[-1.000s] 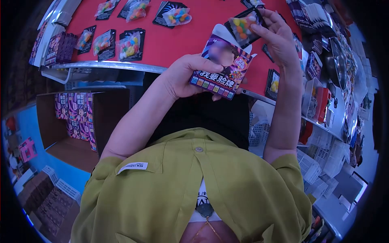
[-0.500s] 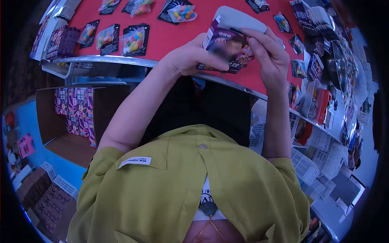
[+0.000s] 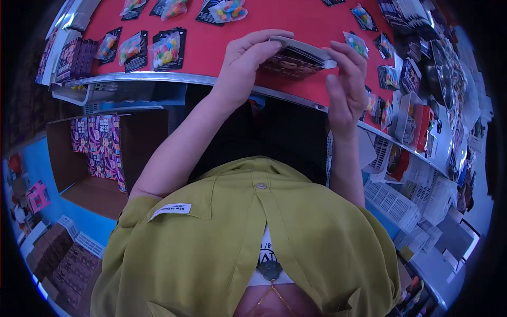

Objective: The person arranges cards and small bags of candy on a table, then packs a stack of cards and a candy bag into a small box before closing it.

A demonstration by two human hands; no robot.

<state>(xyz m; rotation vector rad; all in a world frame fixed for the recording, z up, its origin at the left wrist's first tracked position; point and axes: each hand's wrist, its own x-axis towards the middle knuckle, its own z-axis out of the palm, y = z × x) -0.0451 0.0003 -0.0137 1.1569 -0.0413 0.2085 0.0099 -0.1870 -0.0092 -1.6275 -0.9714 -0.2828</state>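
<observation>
A small purple printed box (image 3: 296,59) is held flat above the near edge of the red table (image 3: 296,21). My left hand (image 3: 244,64) grips its left end, fingers curled over the top. My right hand (image 3: 344,87) holds its right end, fingertips on the white flap. The candy packet from a moment ago is out of sight. Black cards with bags of coloured candy (image 3: 168,48) lie in rows on the table to the left.
An open cardboard carton (image 3: 100,158) with purple boxes stands at the lower left under the table. Stacked purple boxes (image 3: 74,58) sit at the table's left end. More candy packets (image 3: 388,76), white crates (image 3: 393,203) and shelving crowd the right side.
My right hand held a candy packet above the box; the packet is now out of sight. Both hands turned the box from upright and facing me to lying flat, farther from me.
</observation>
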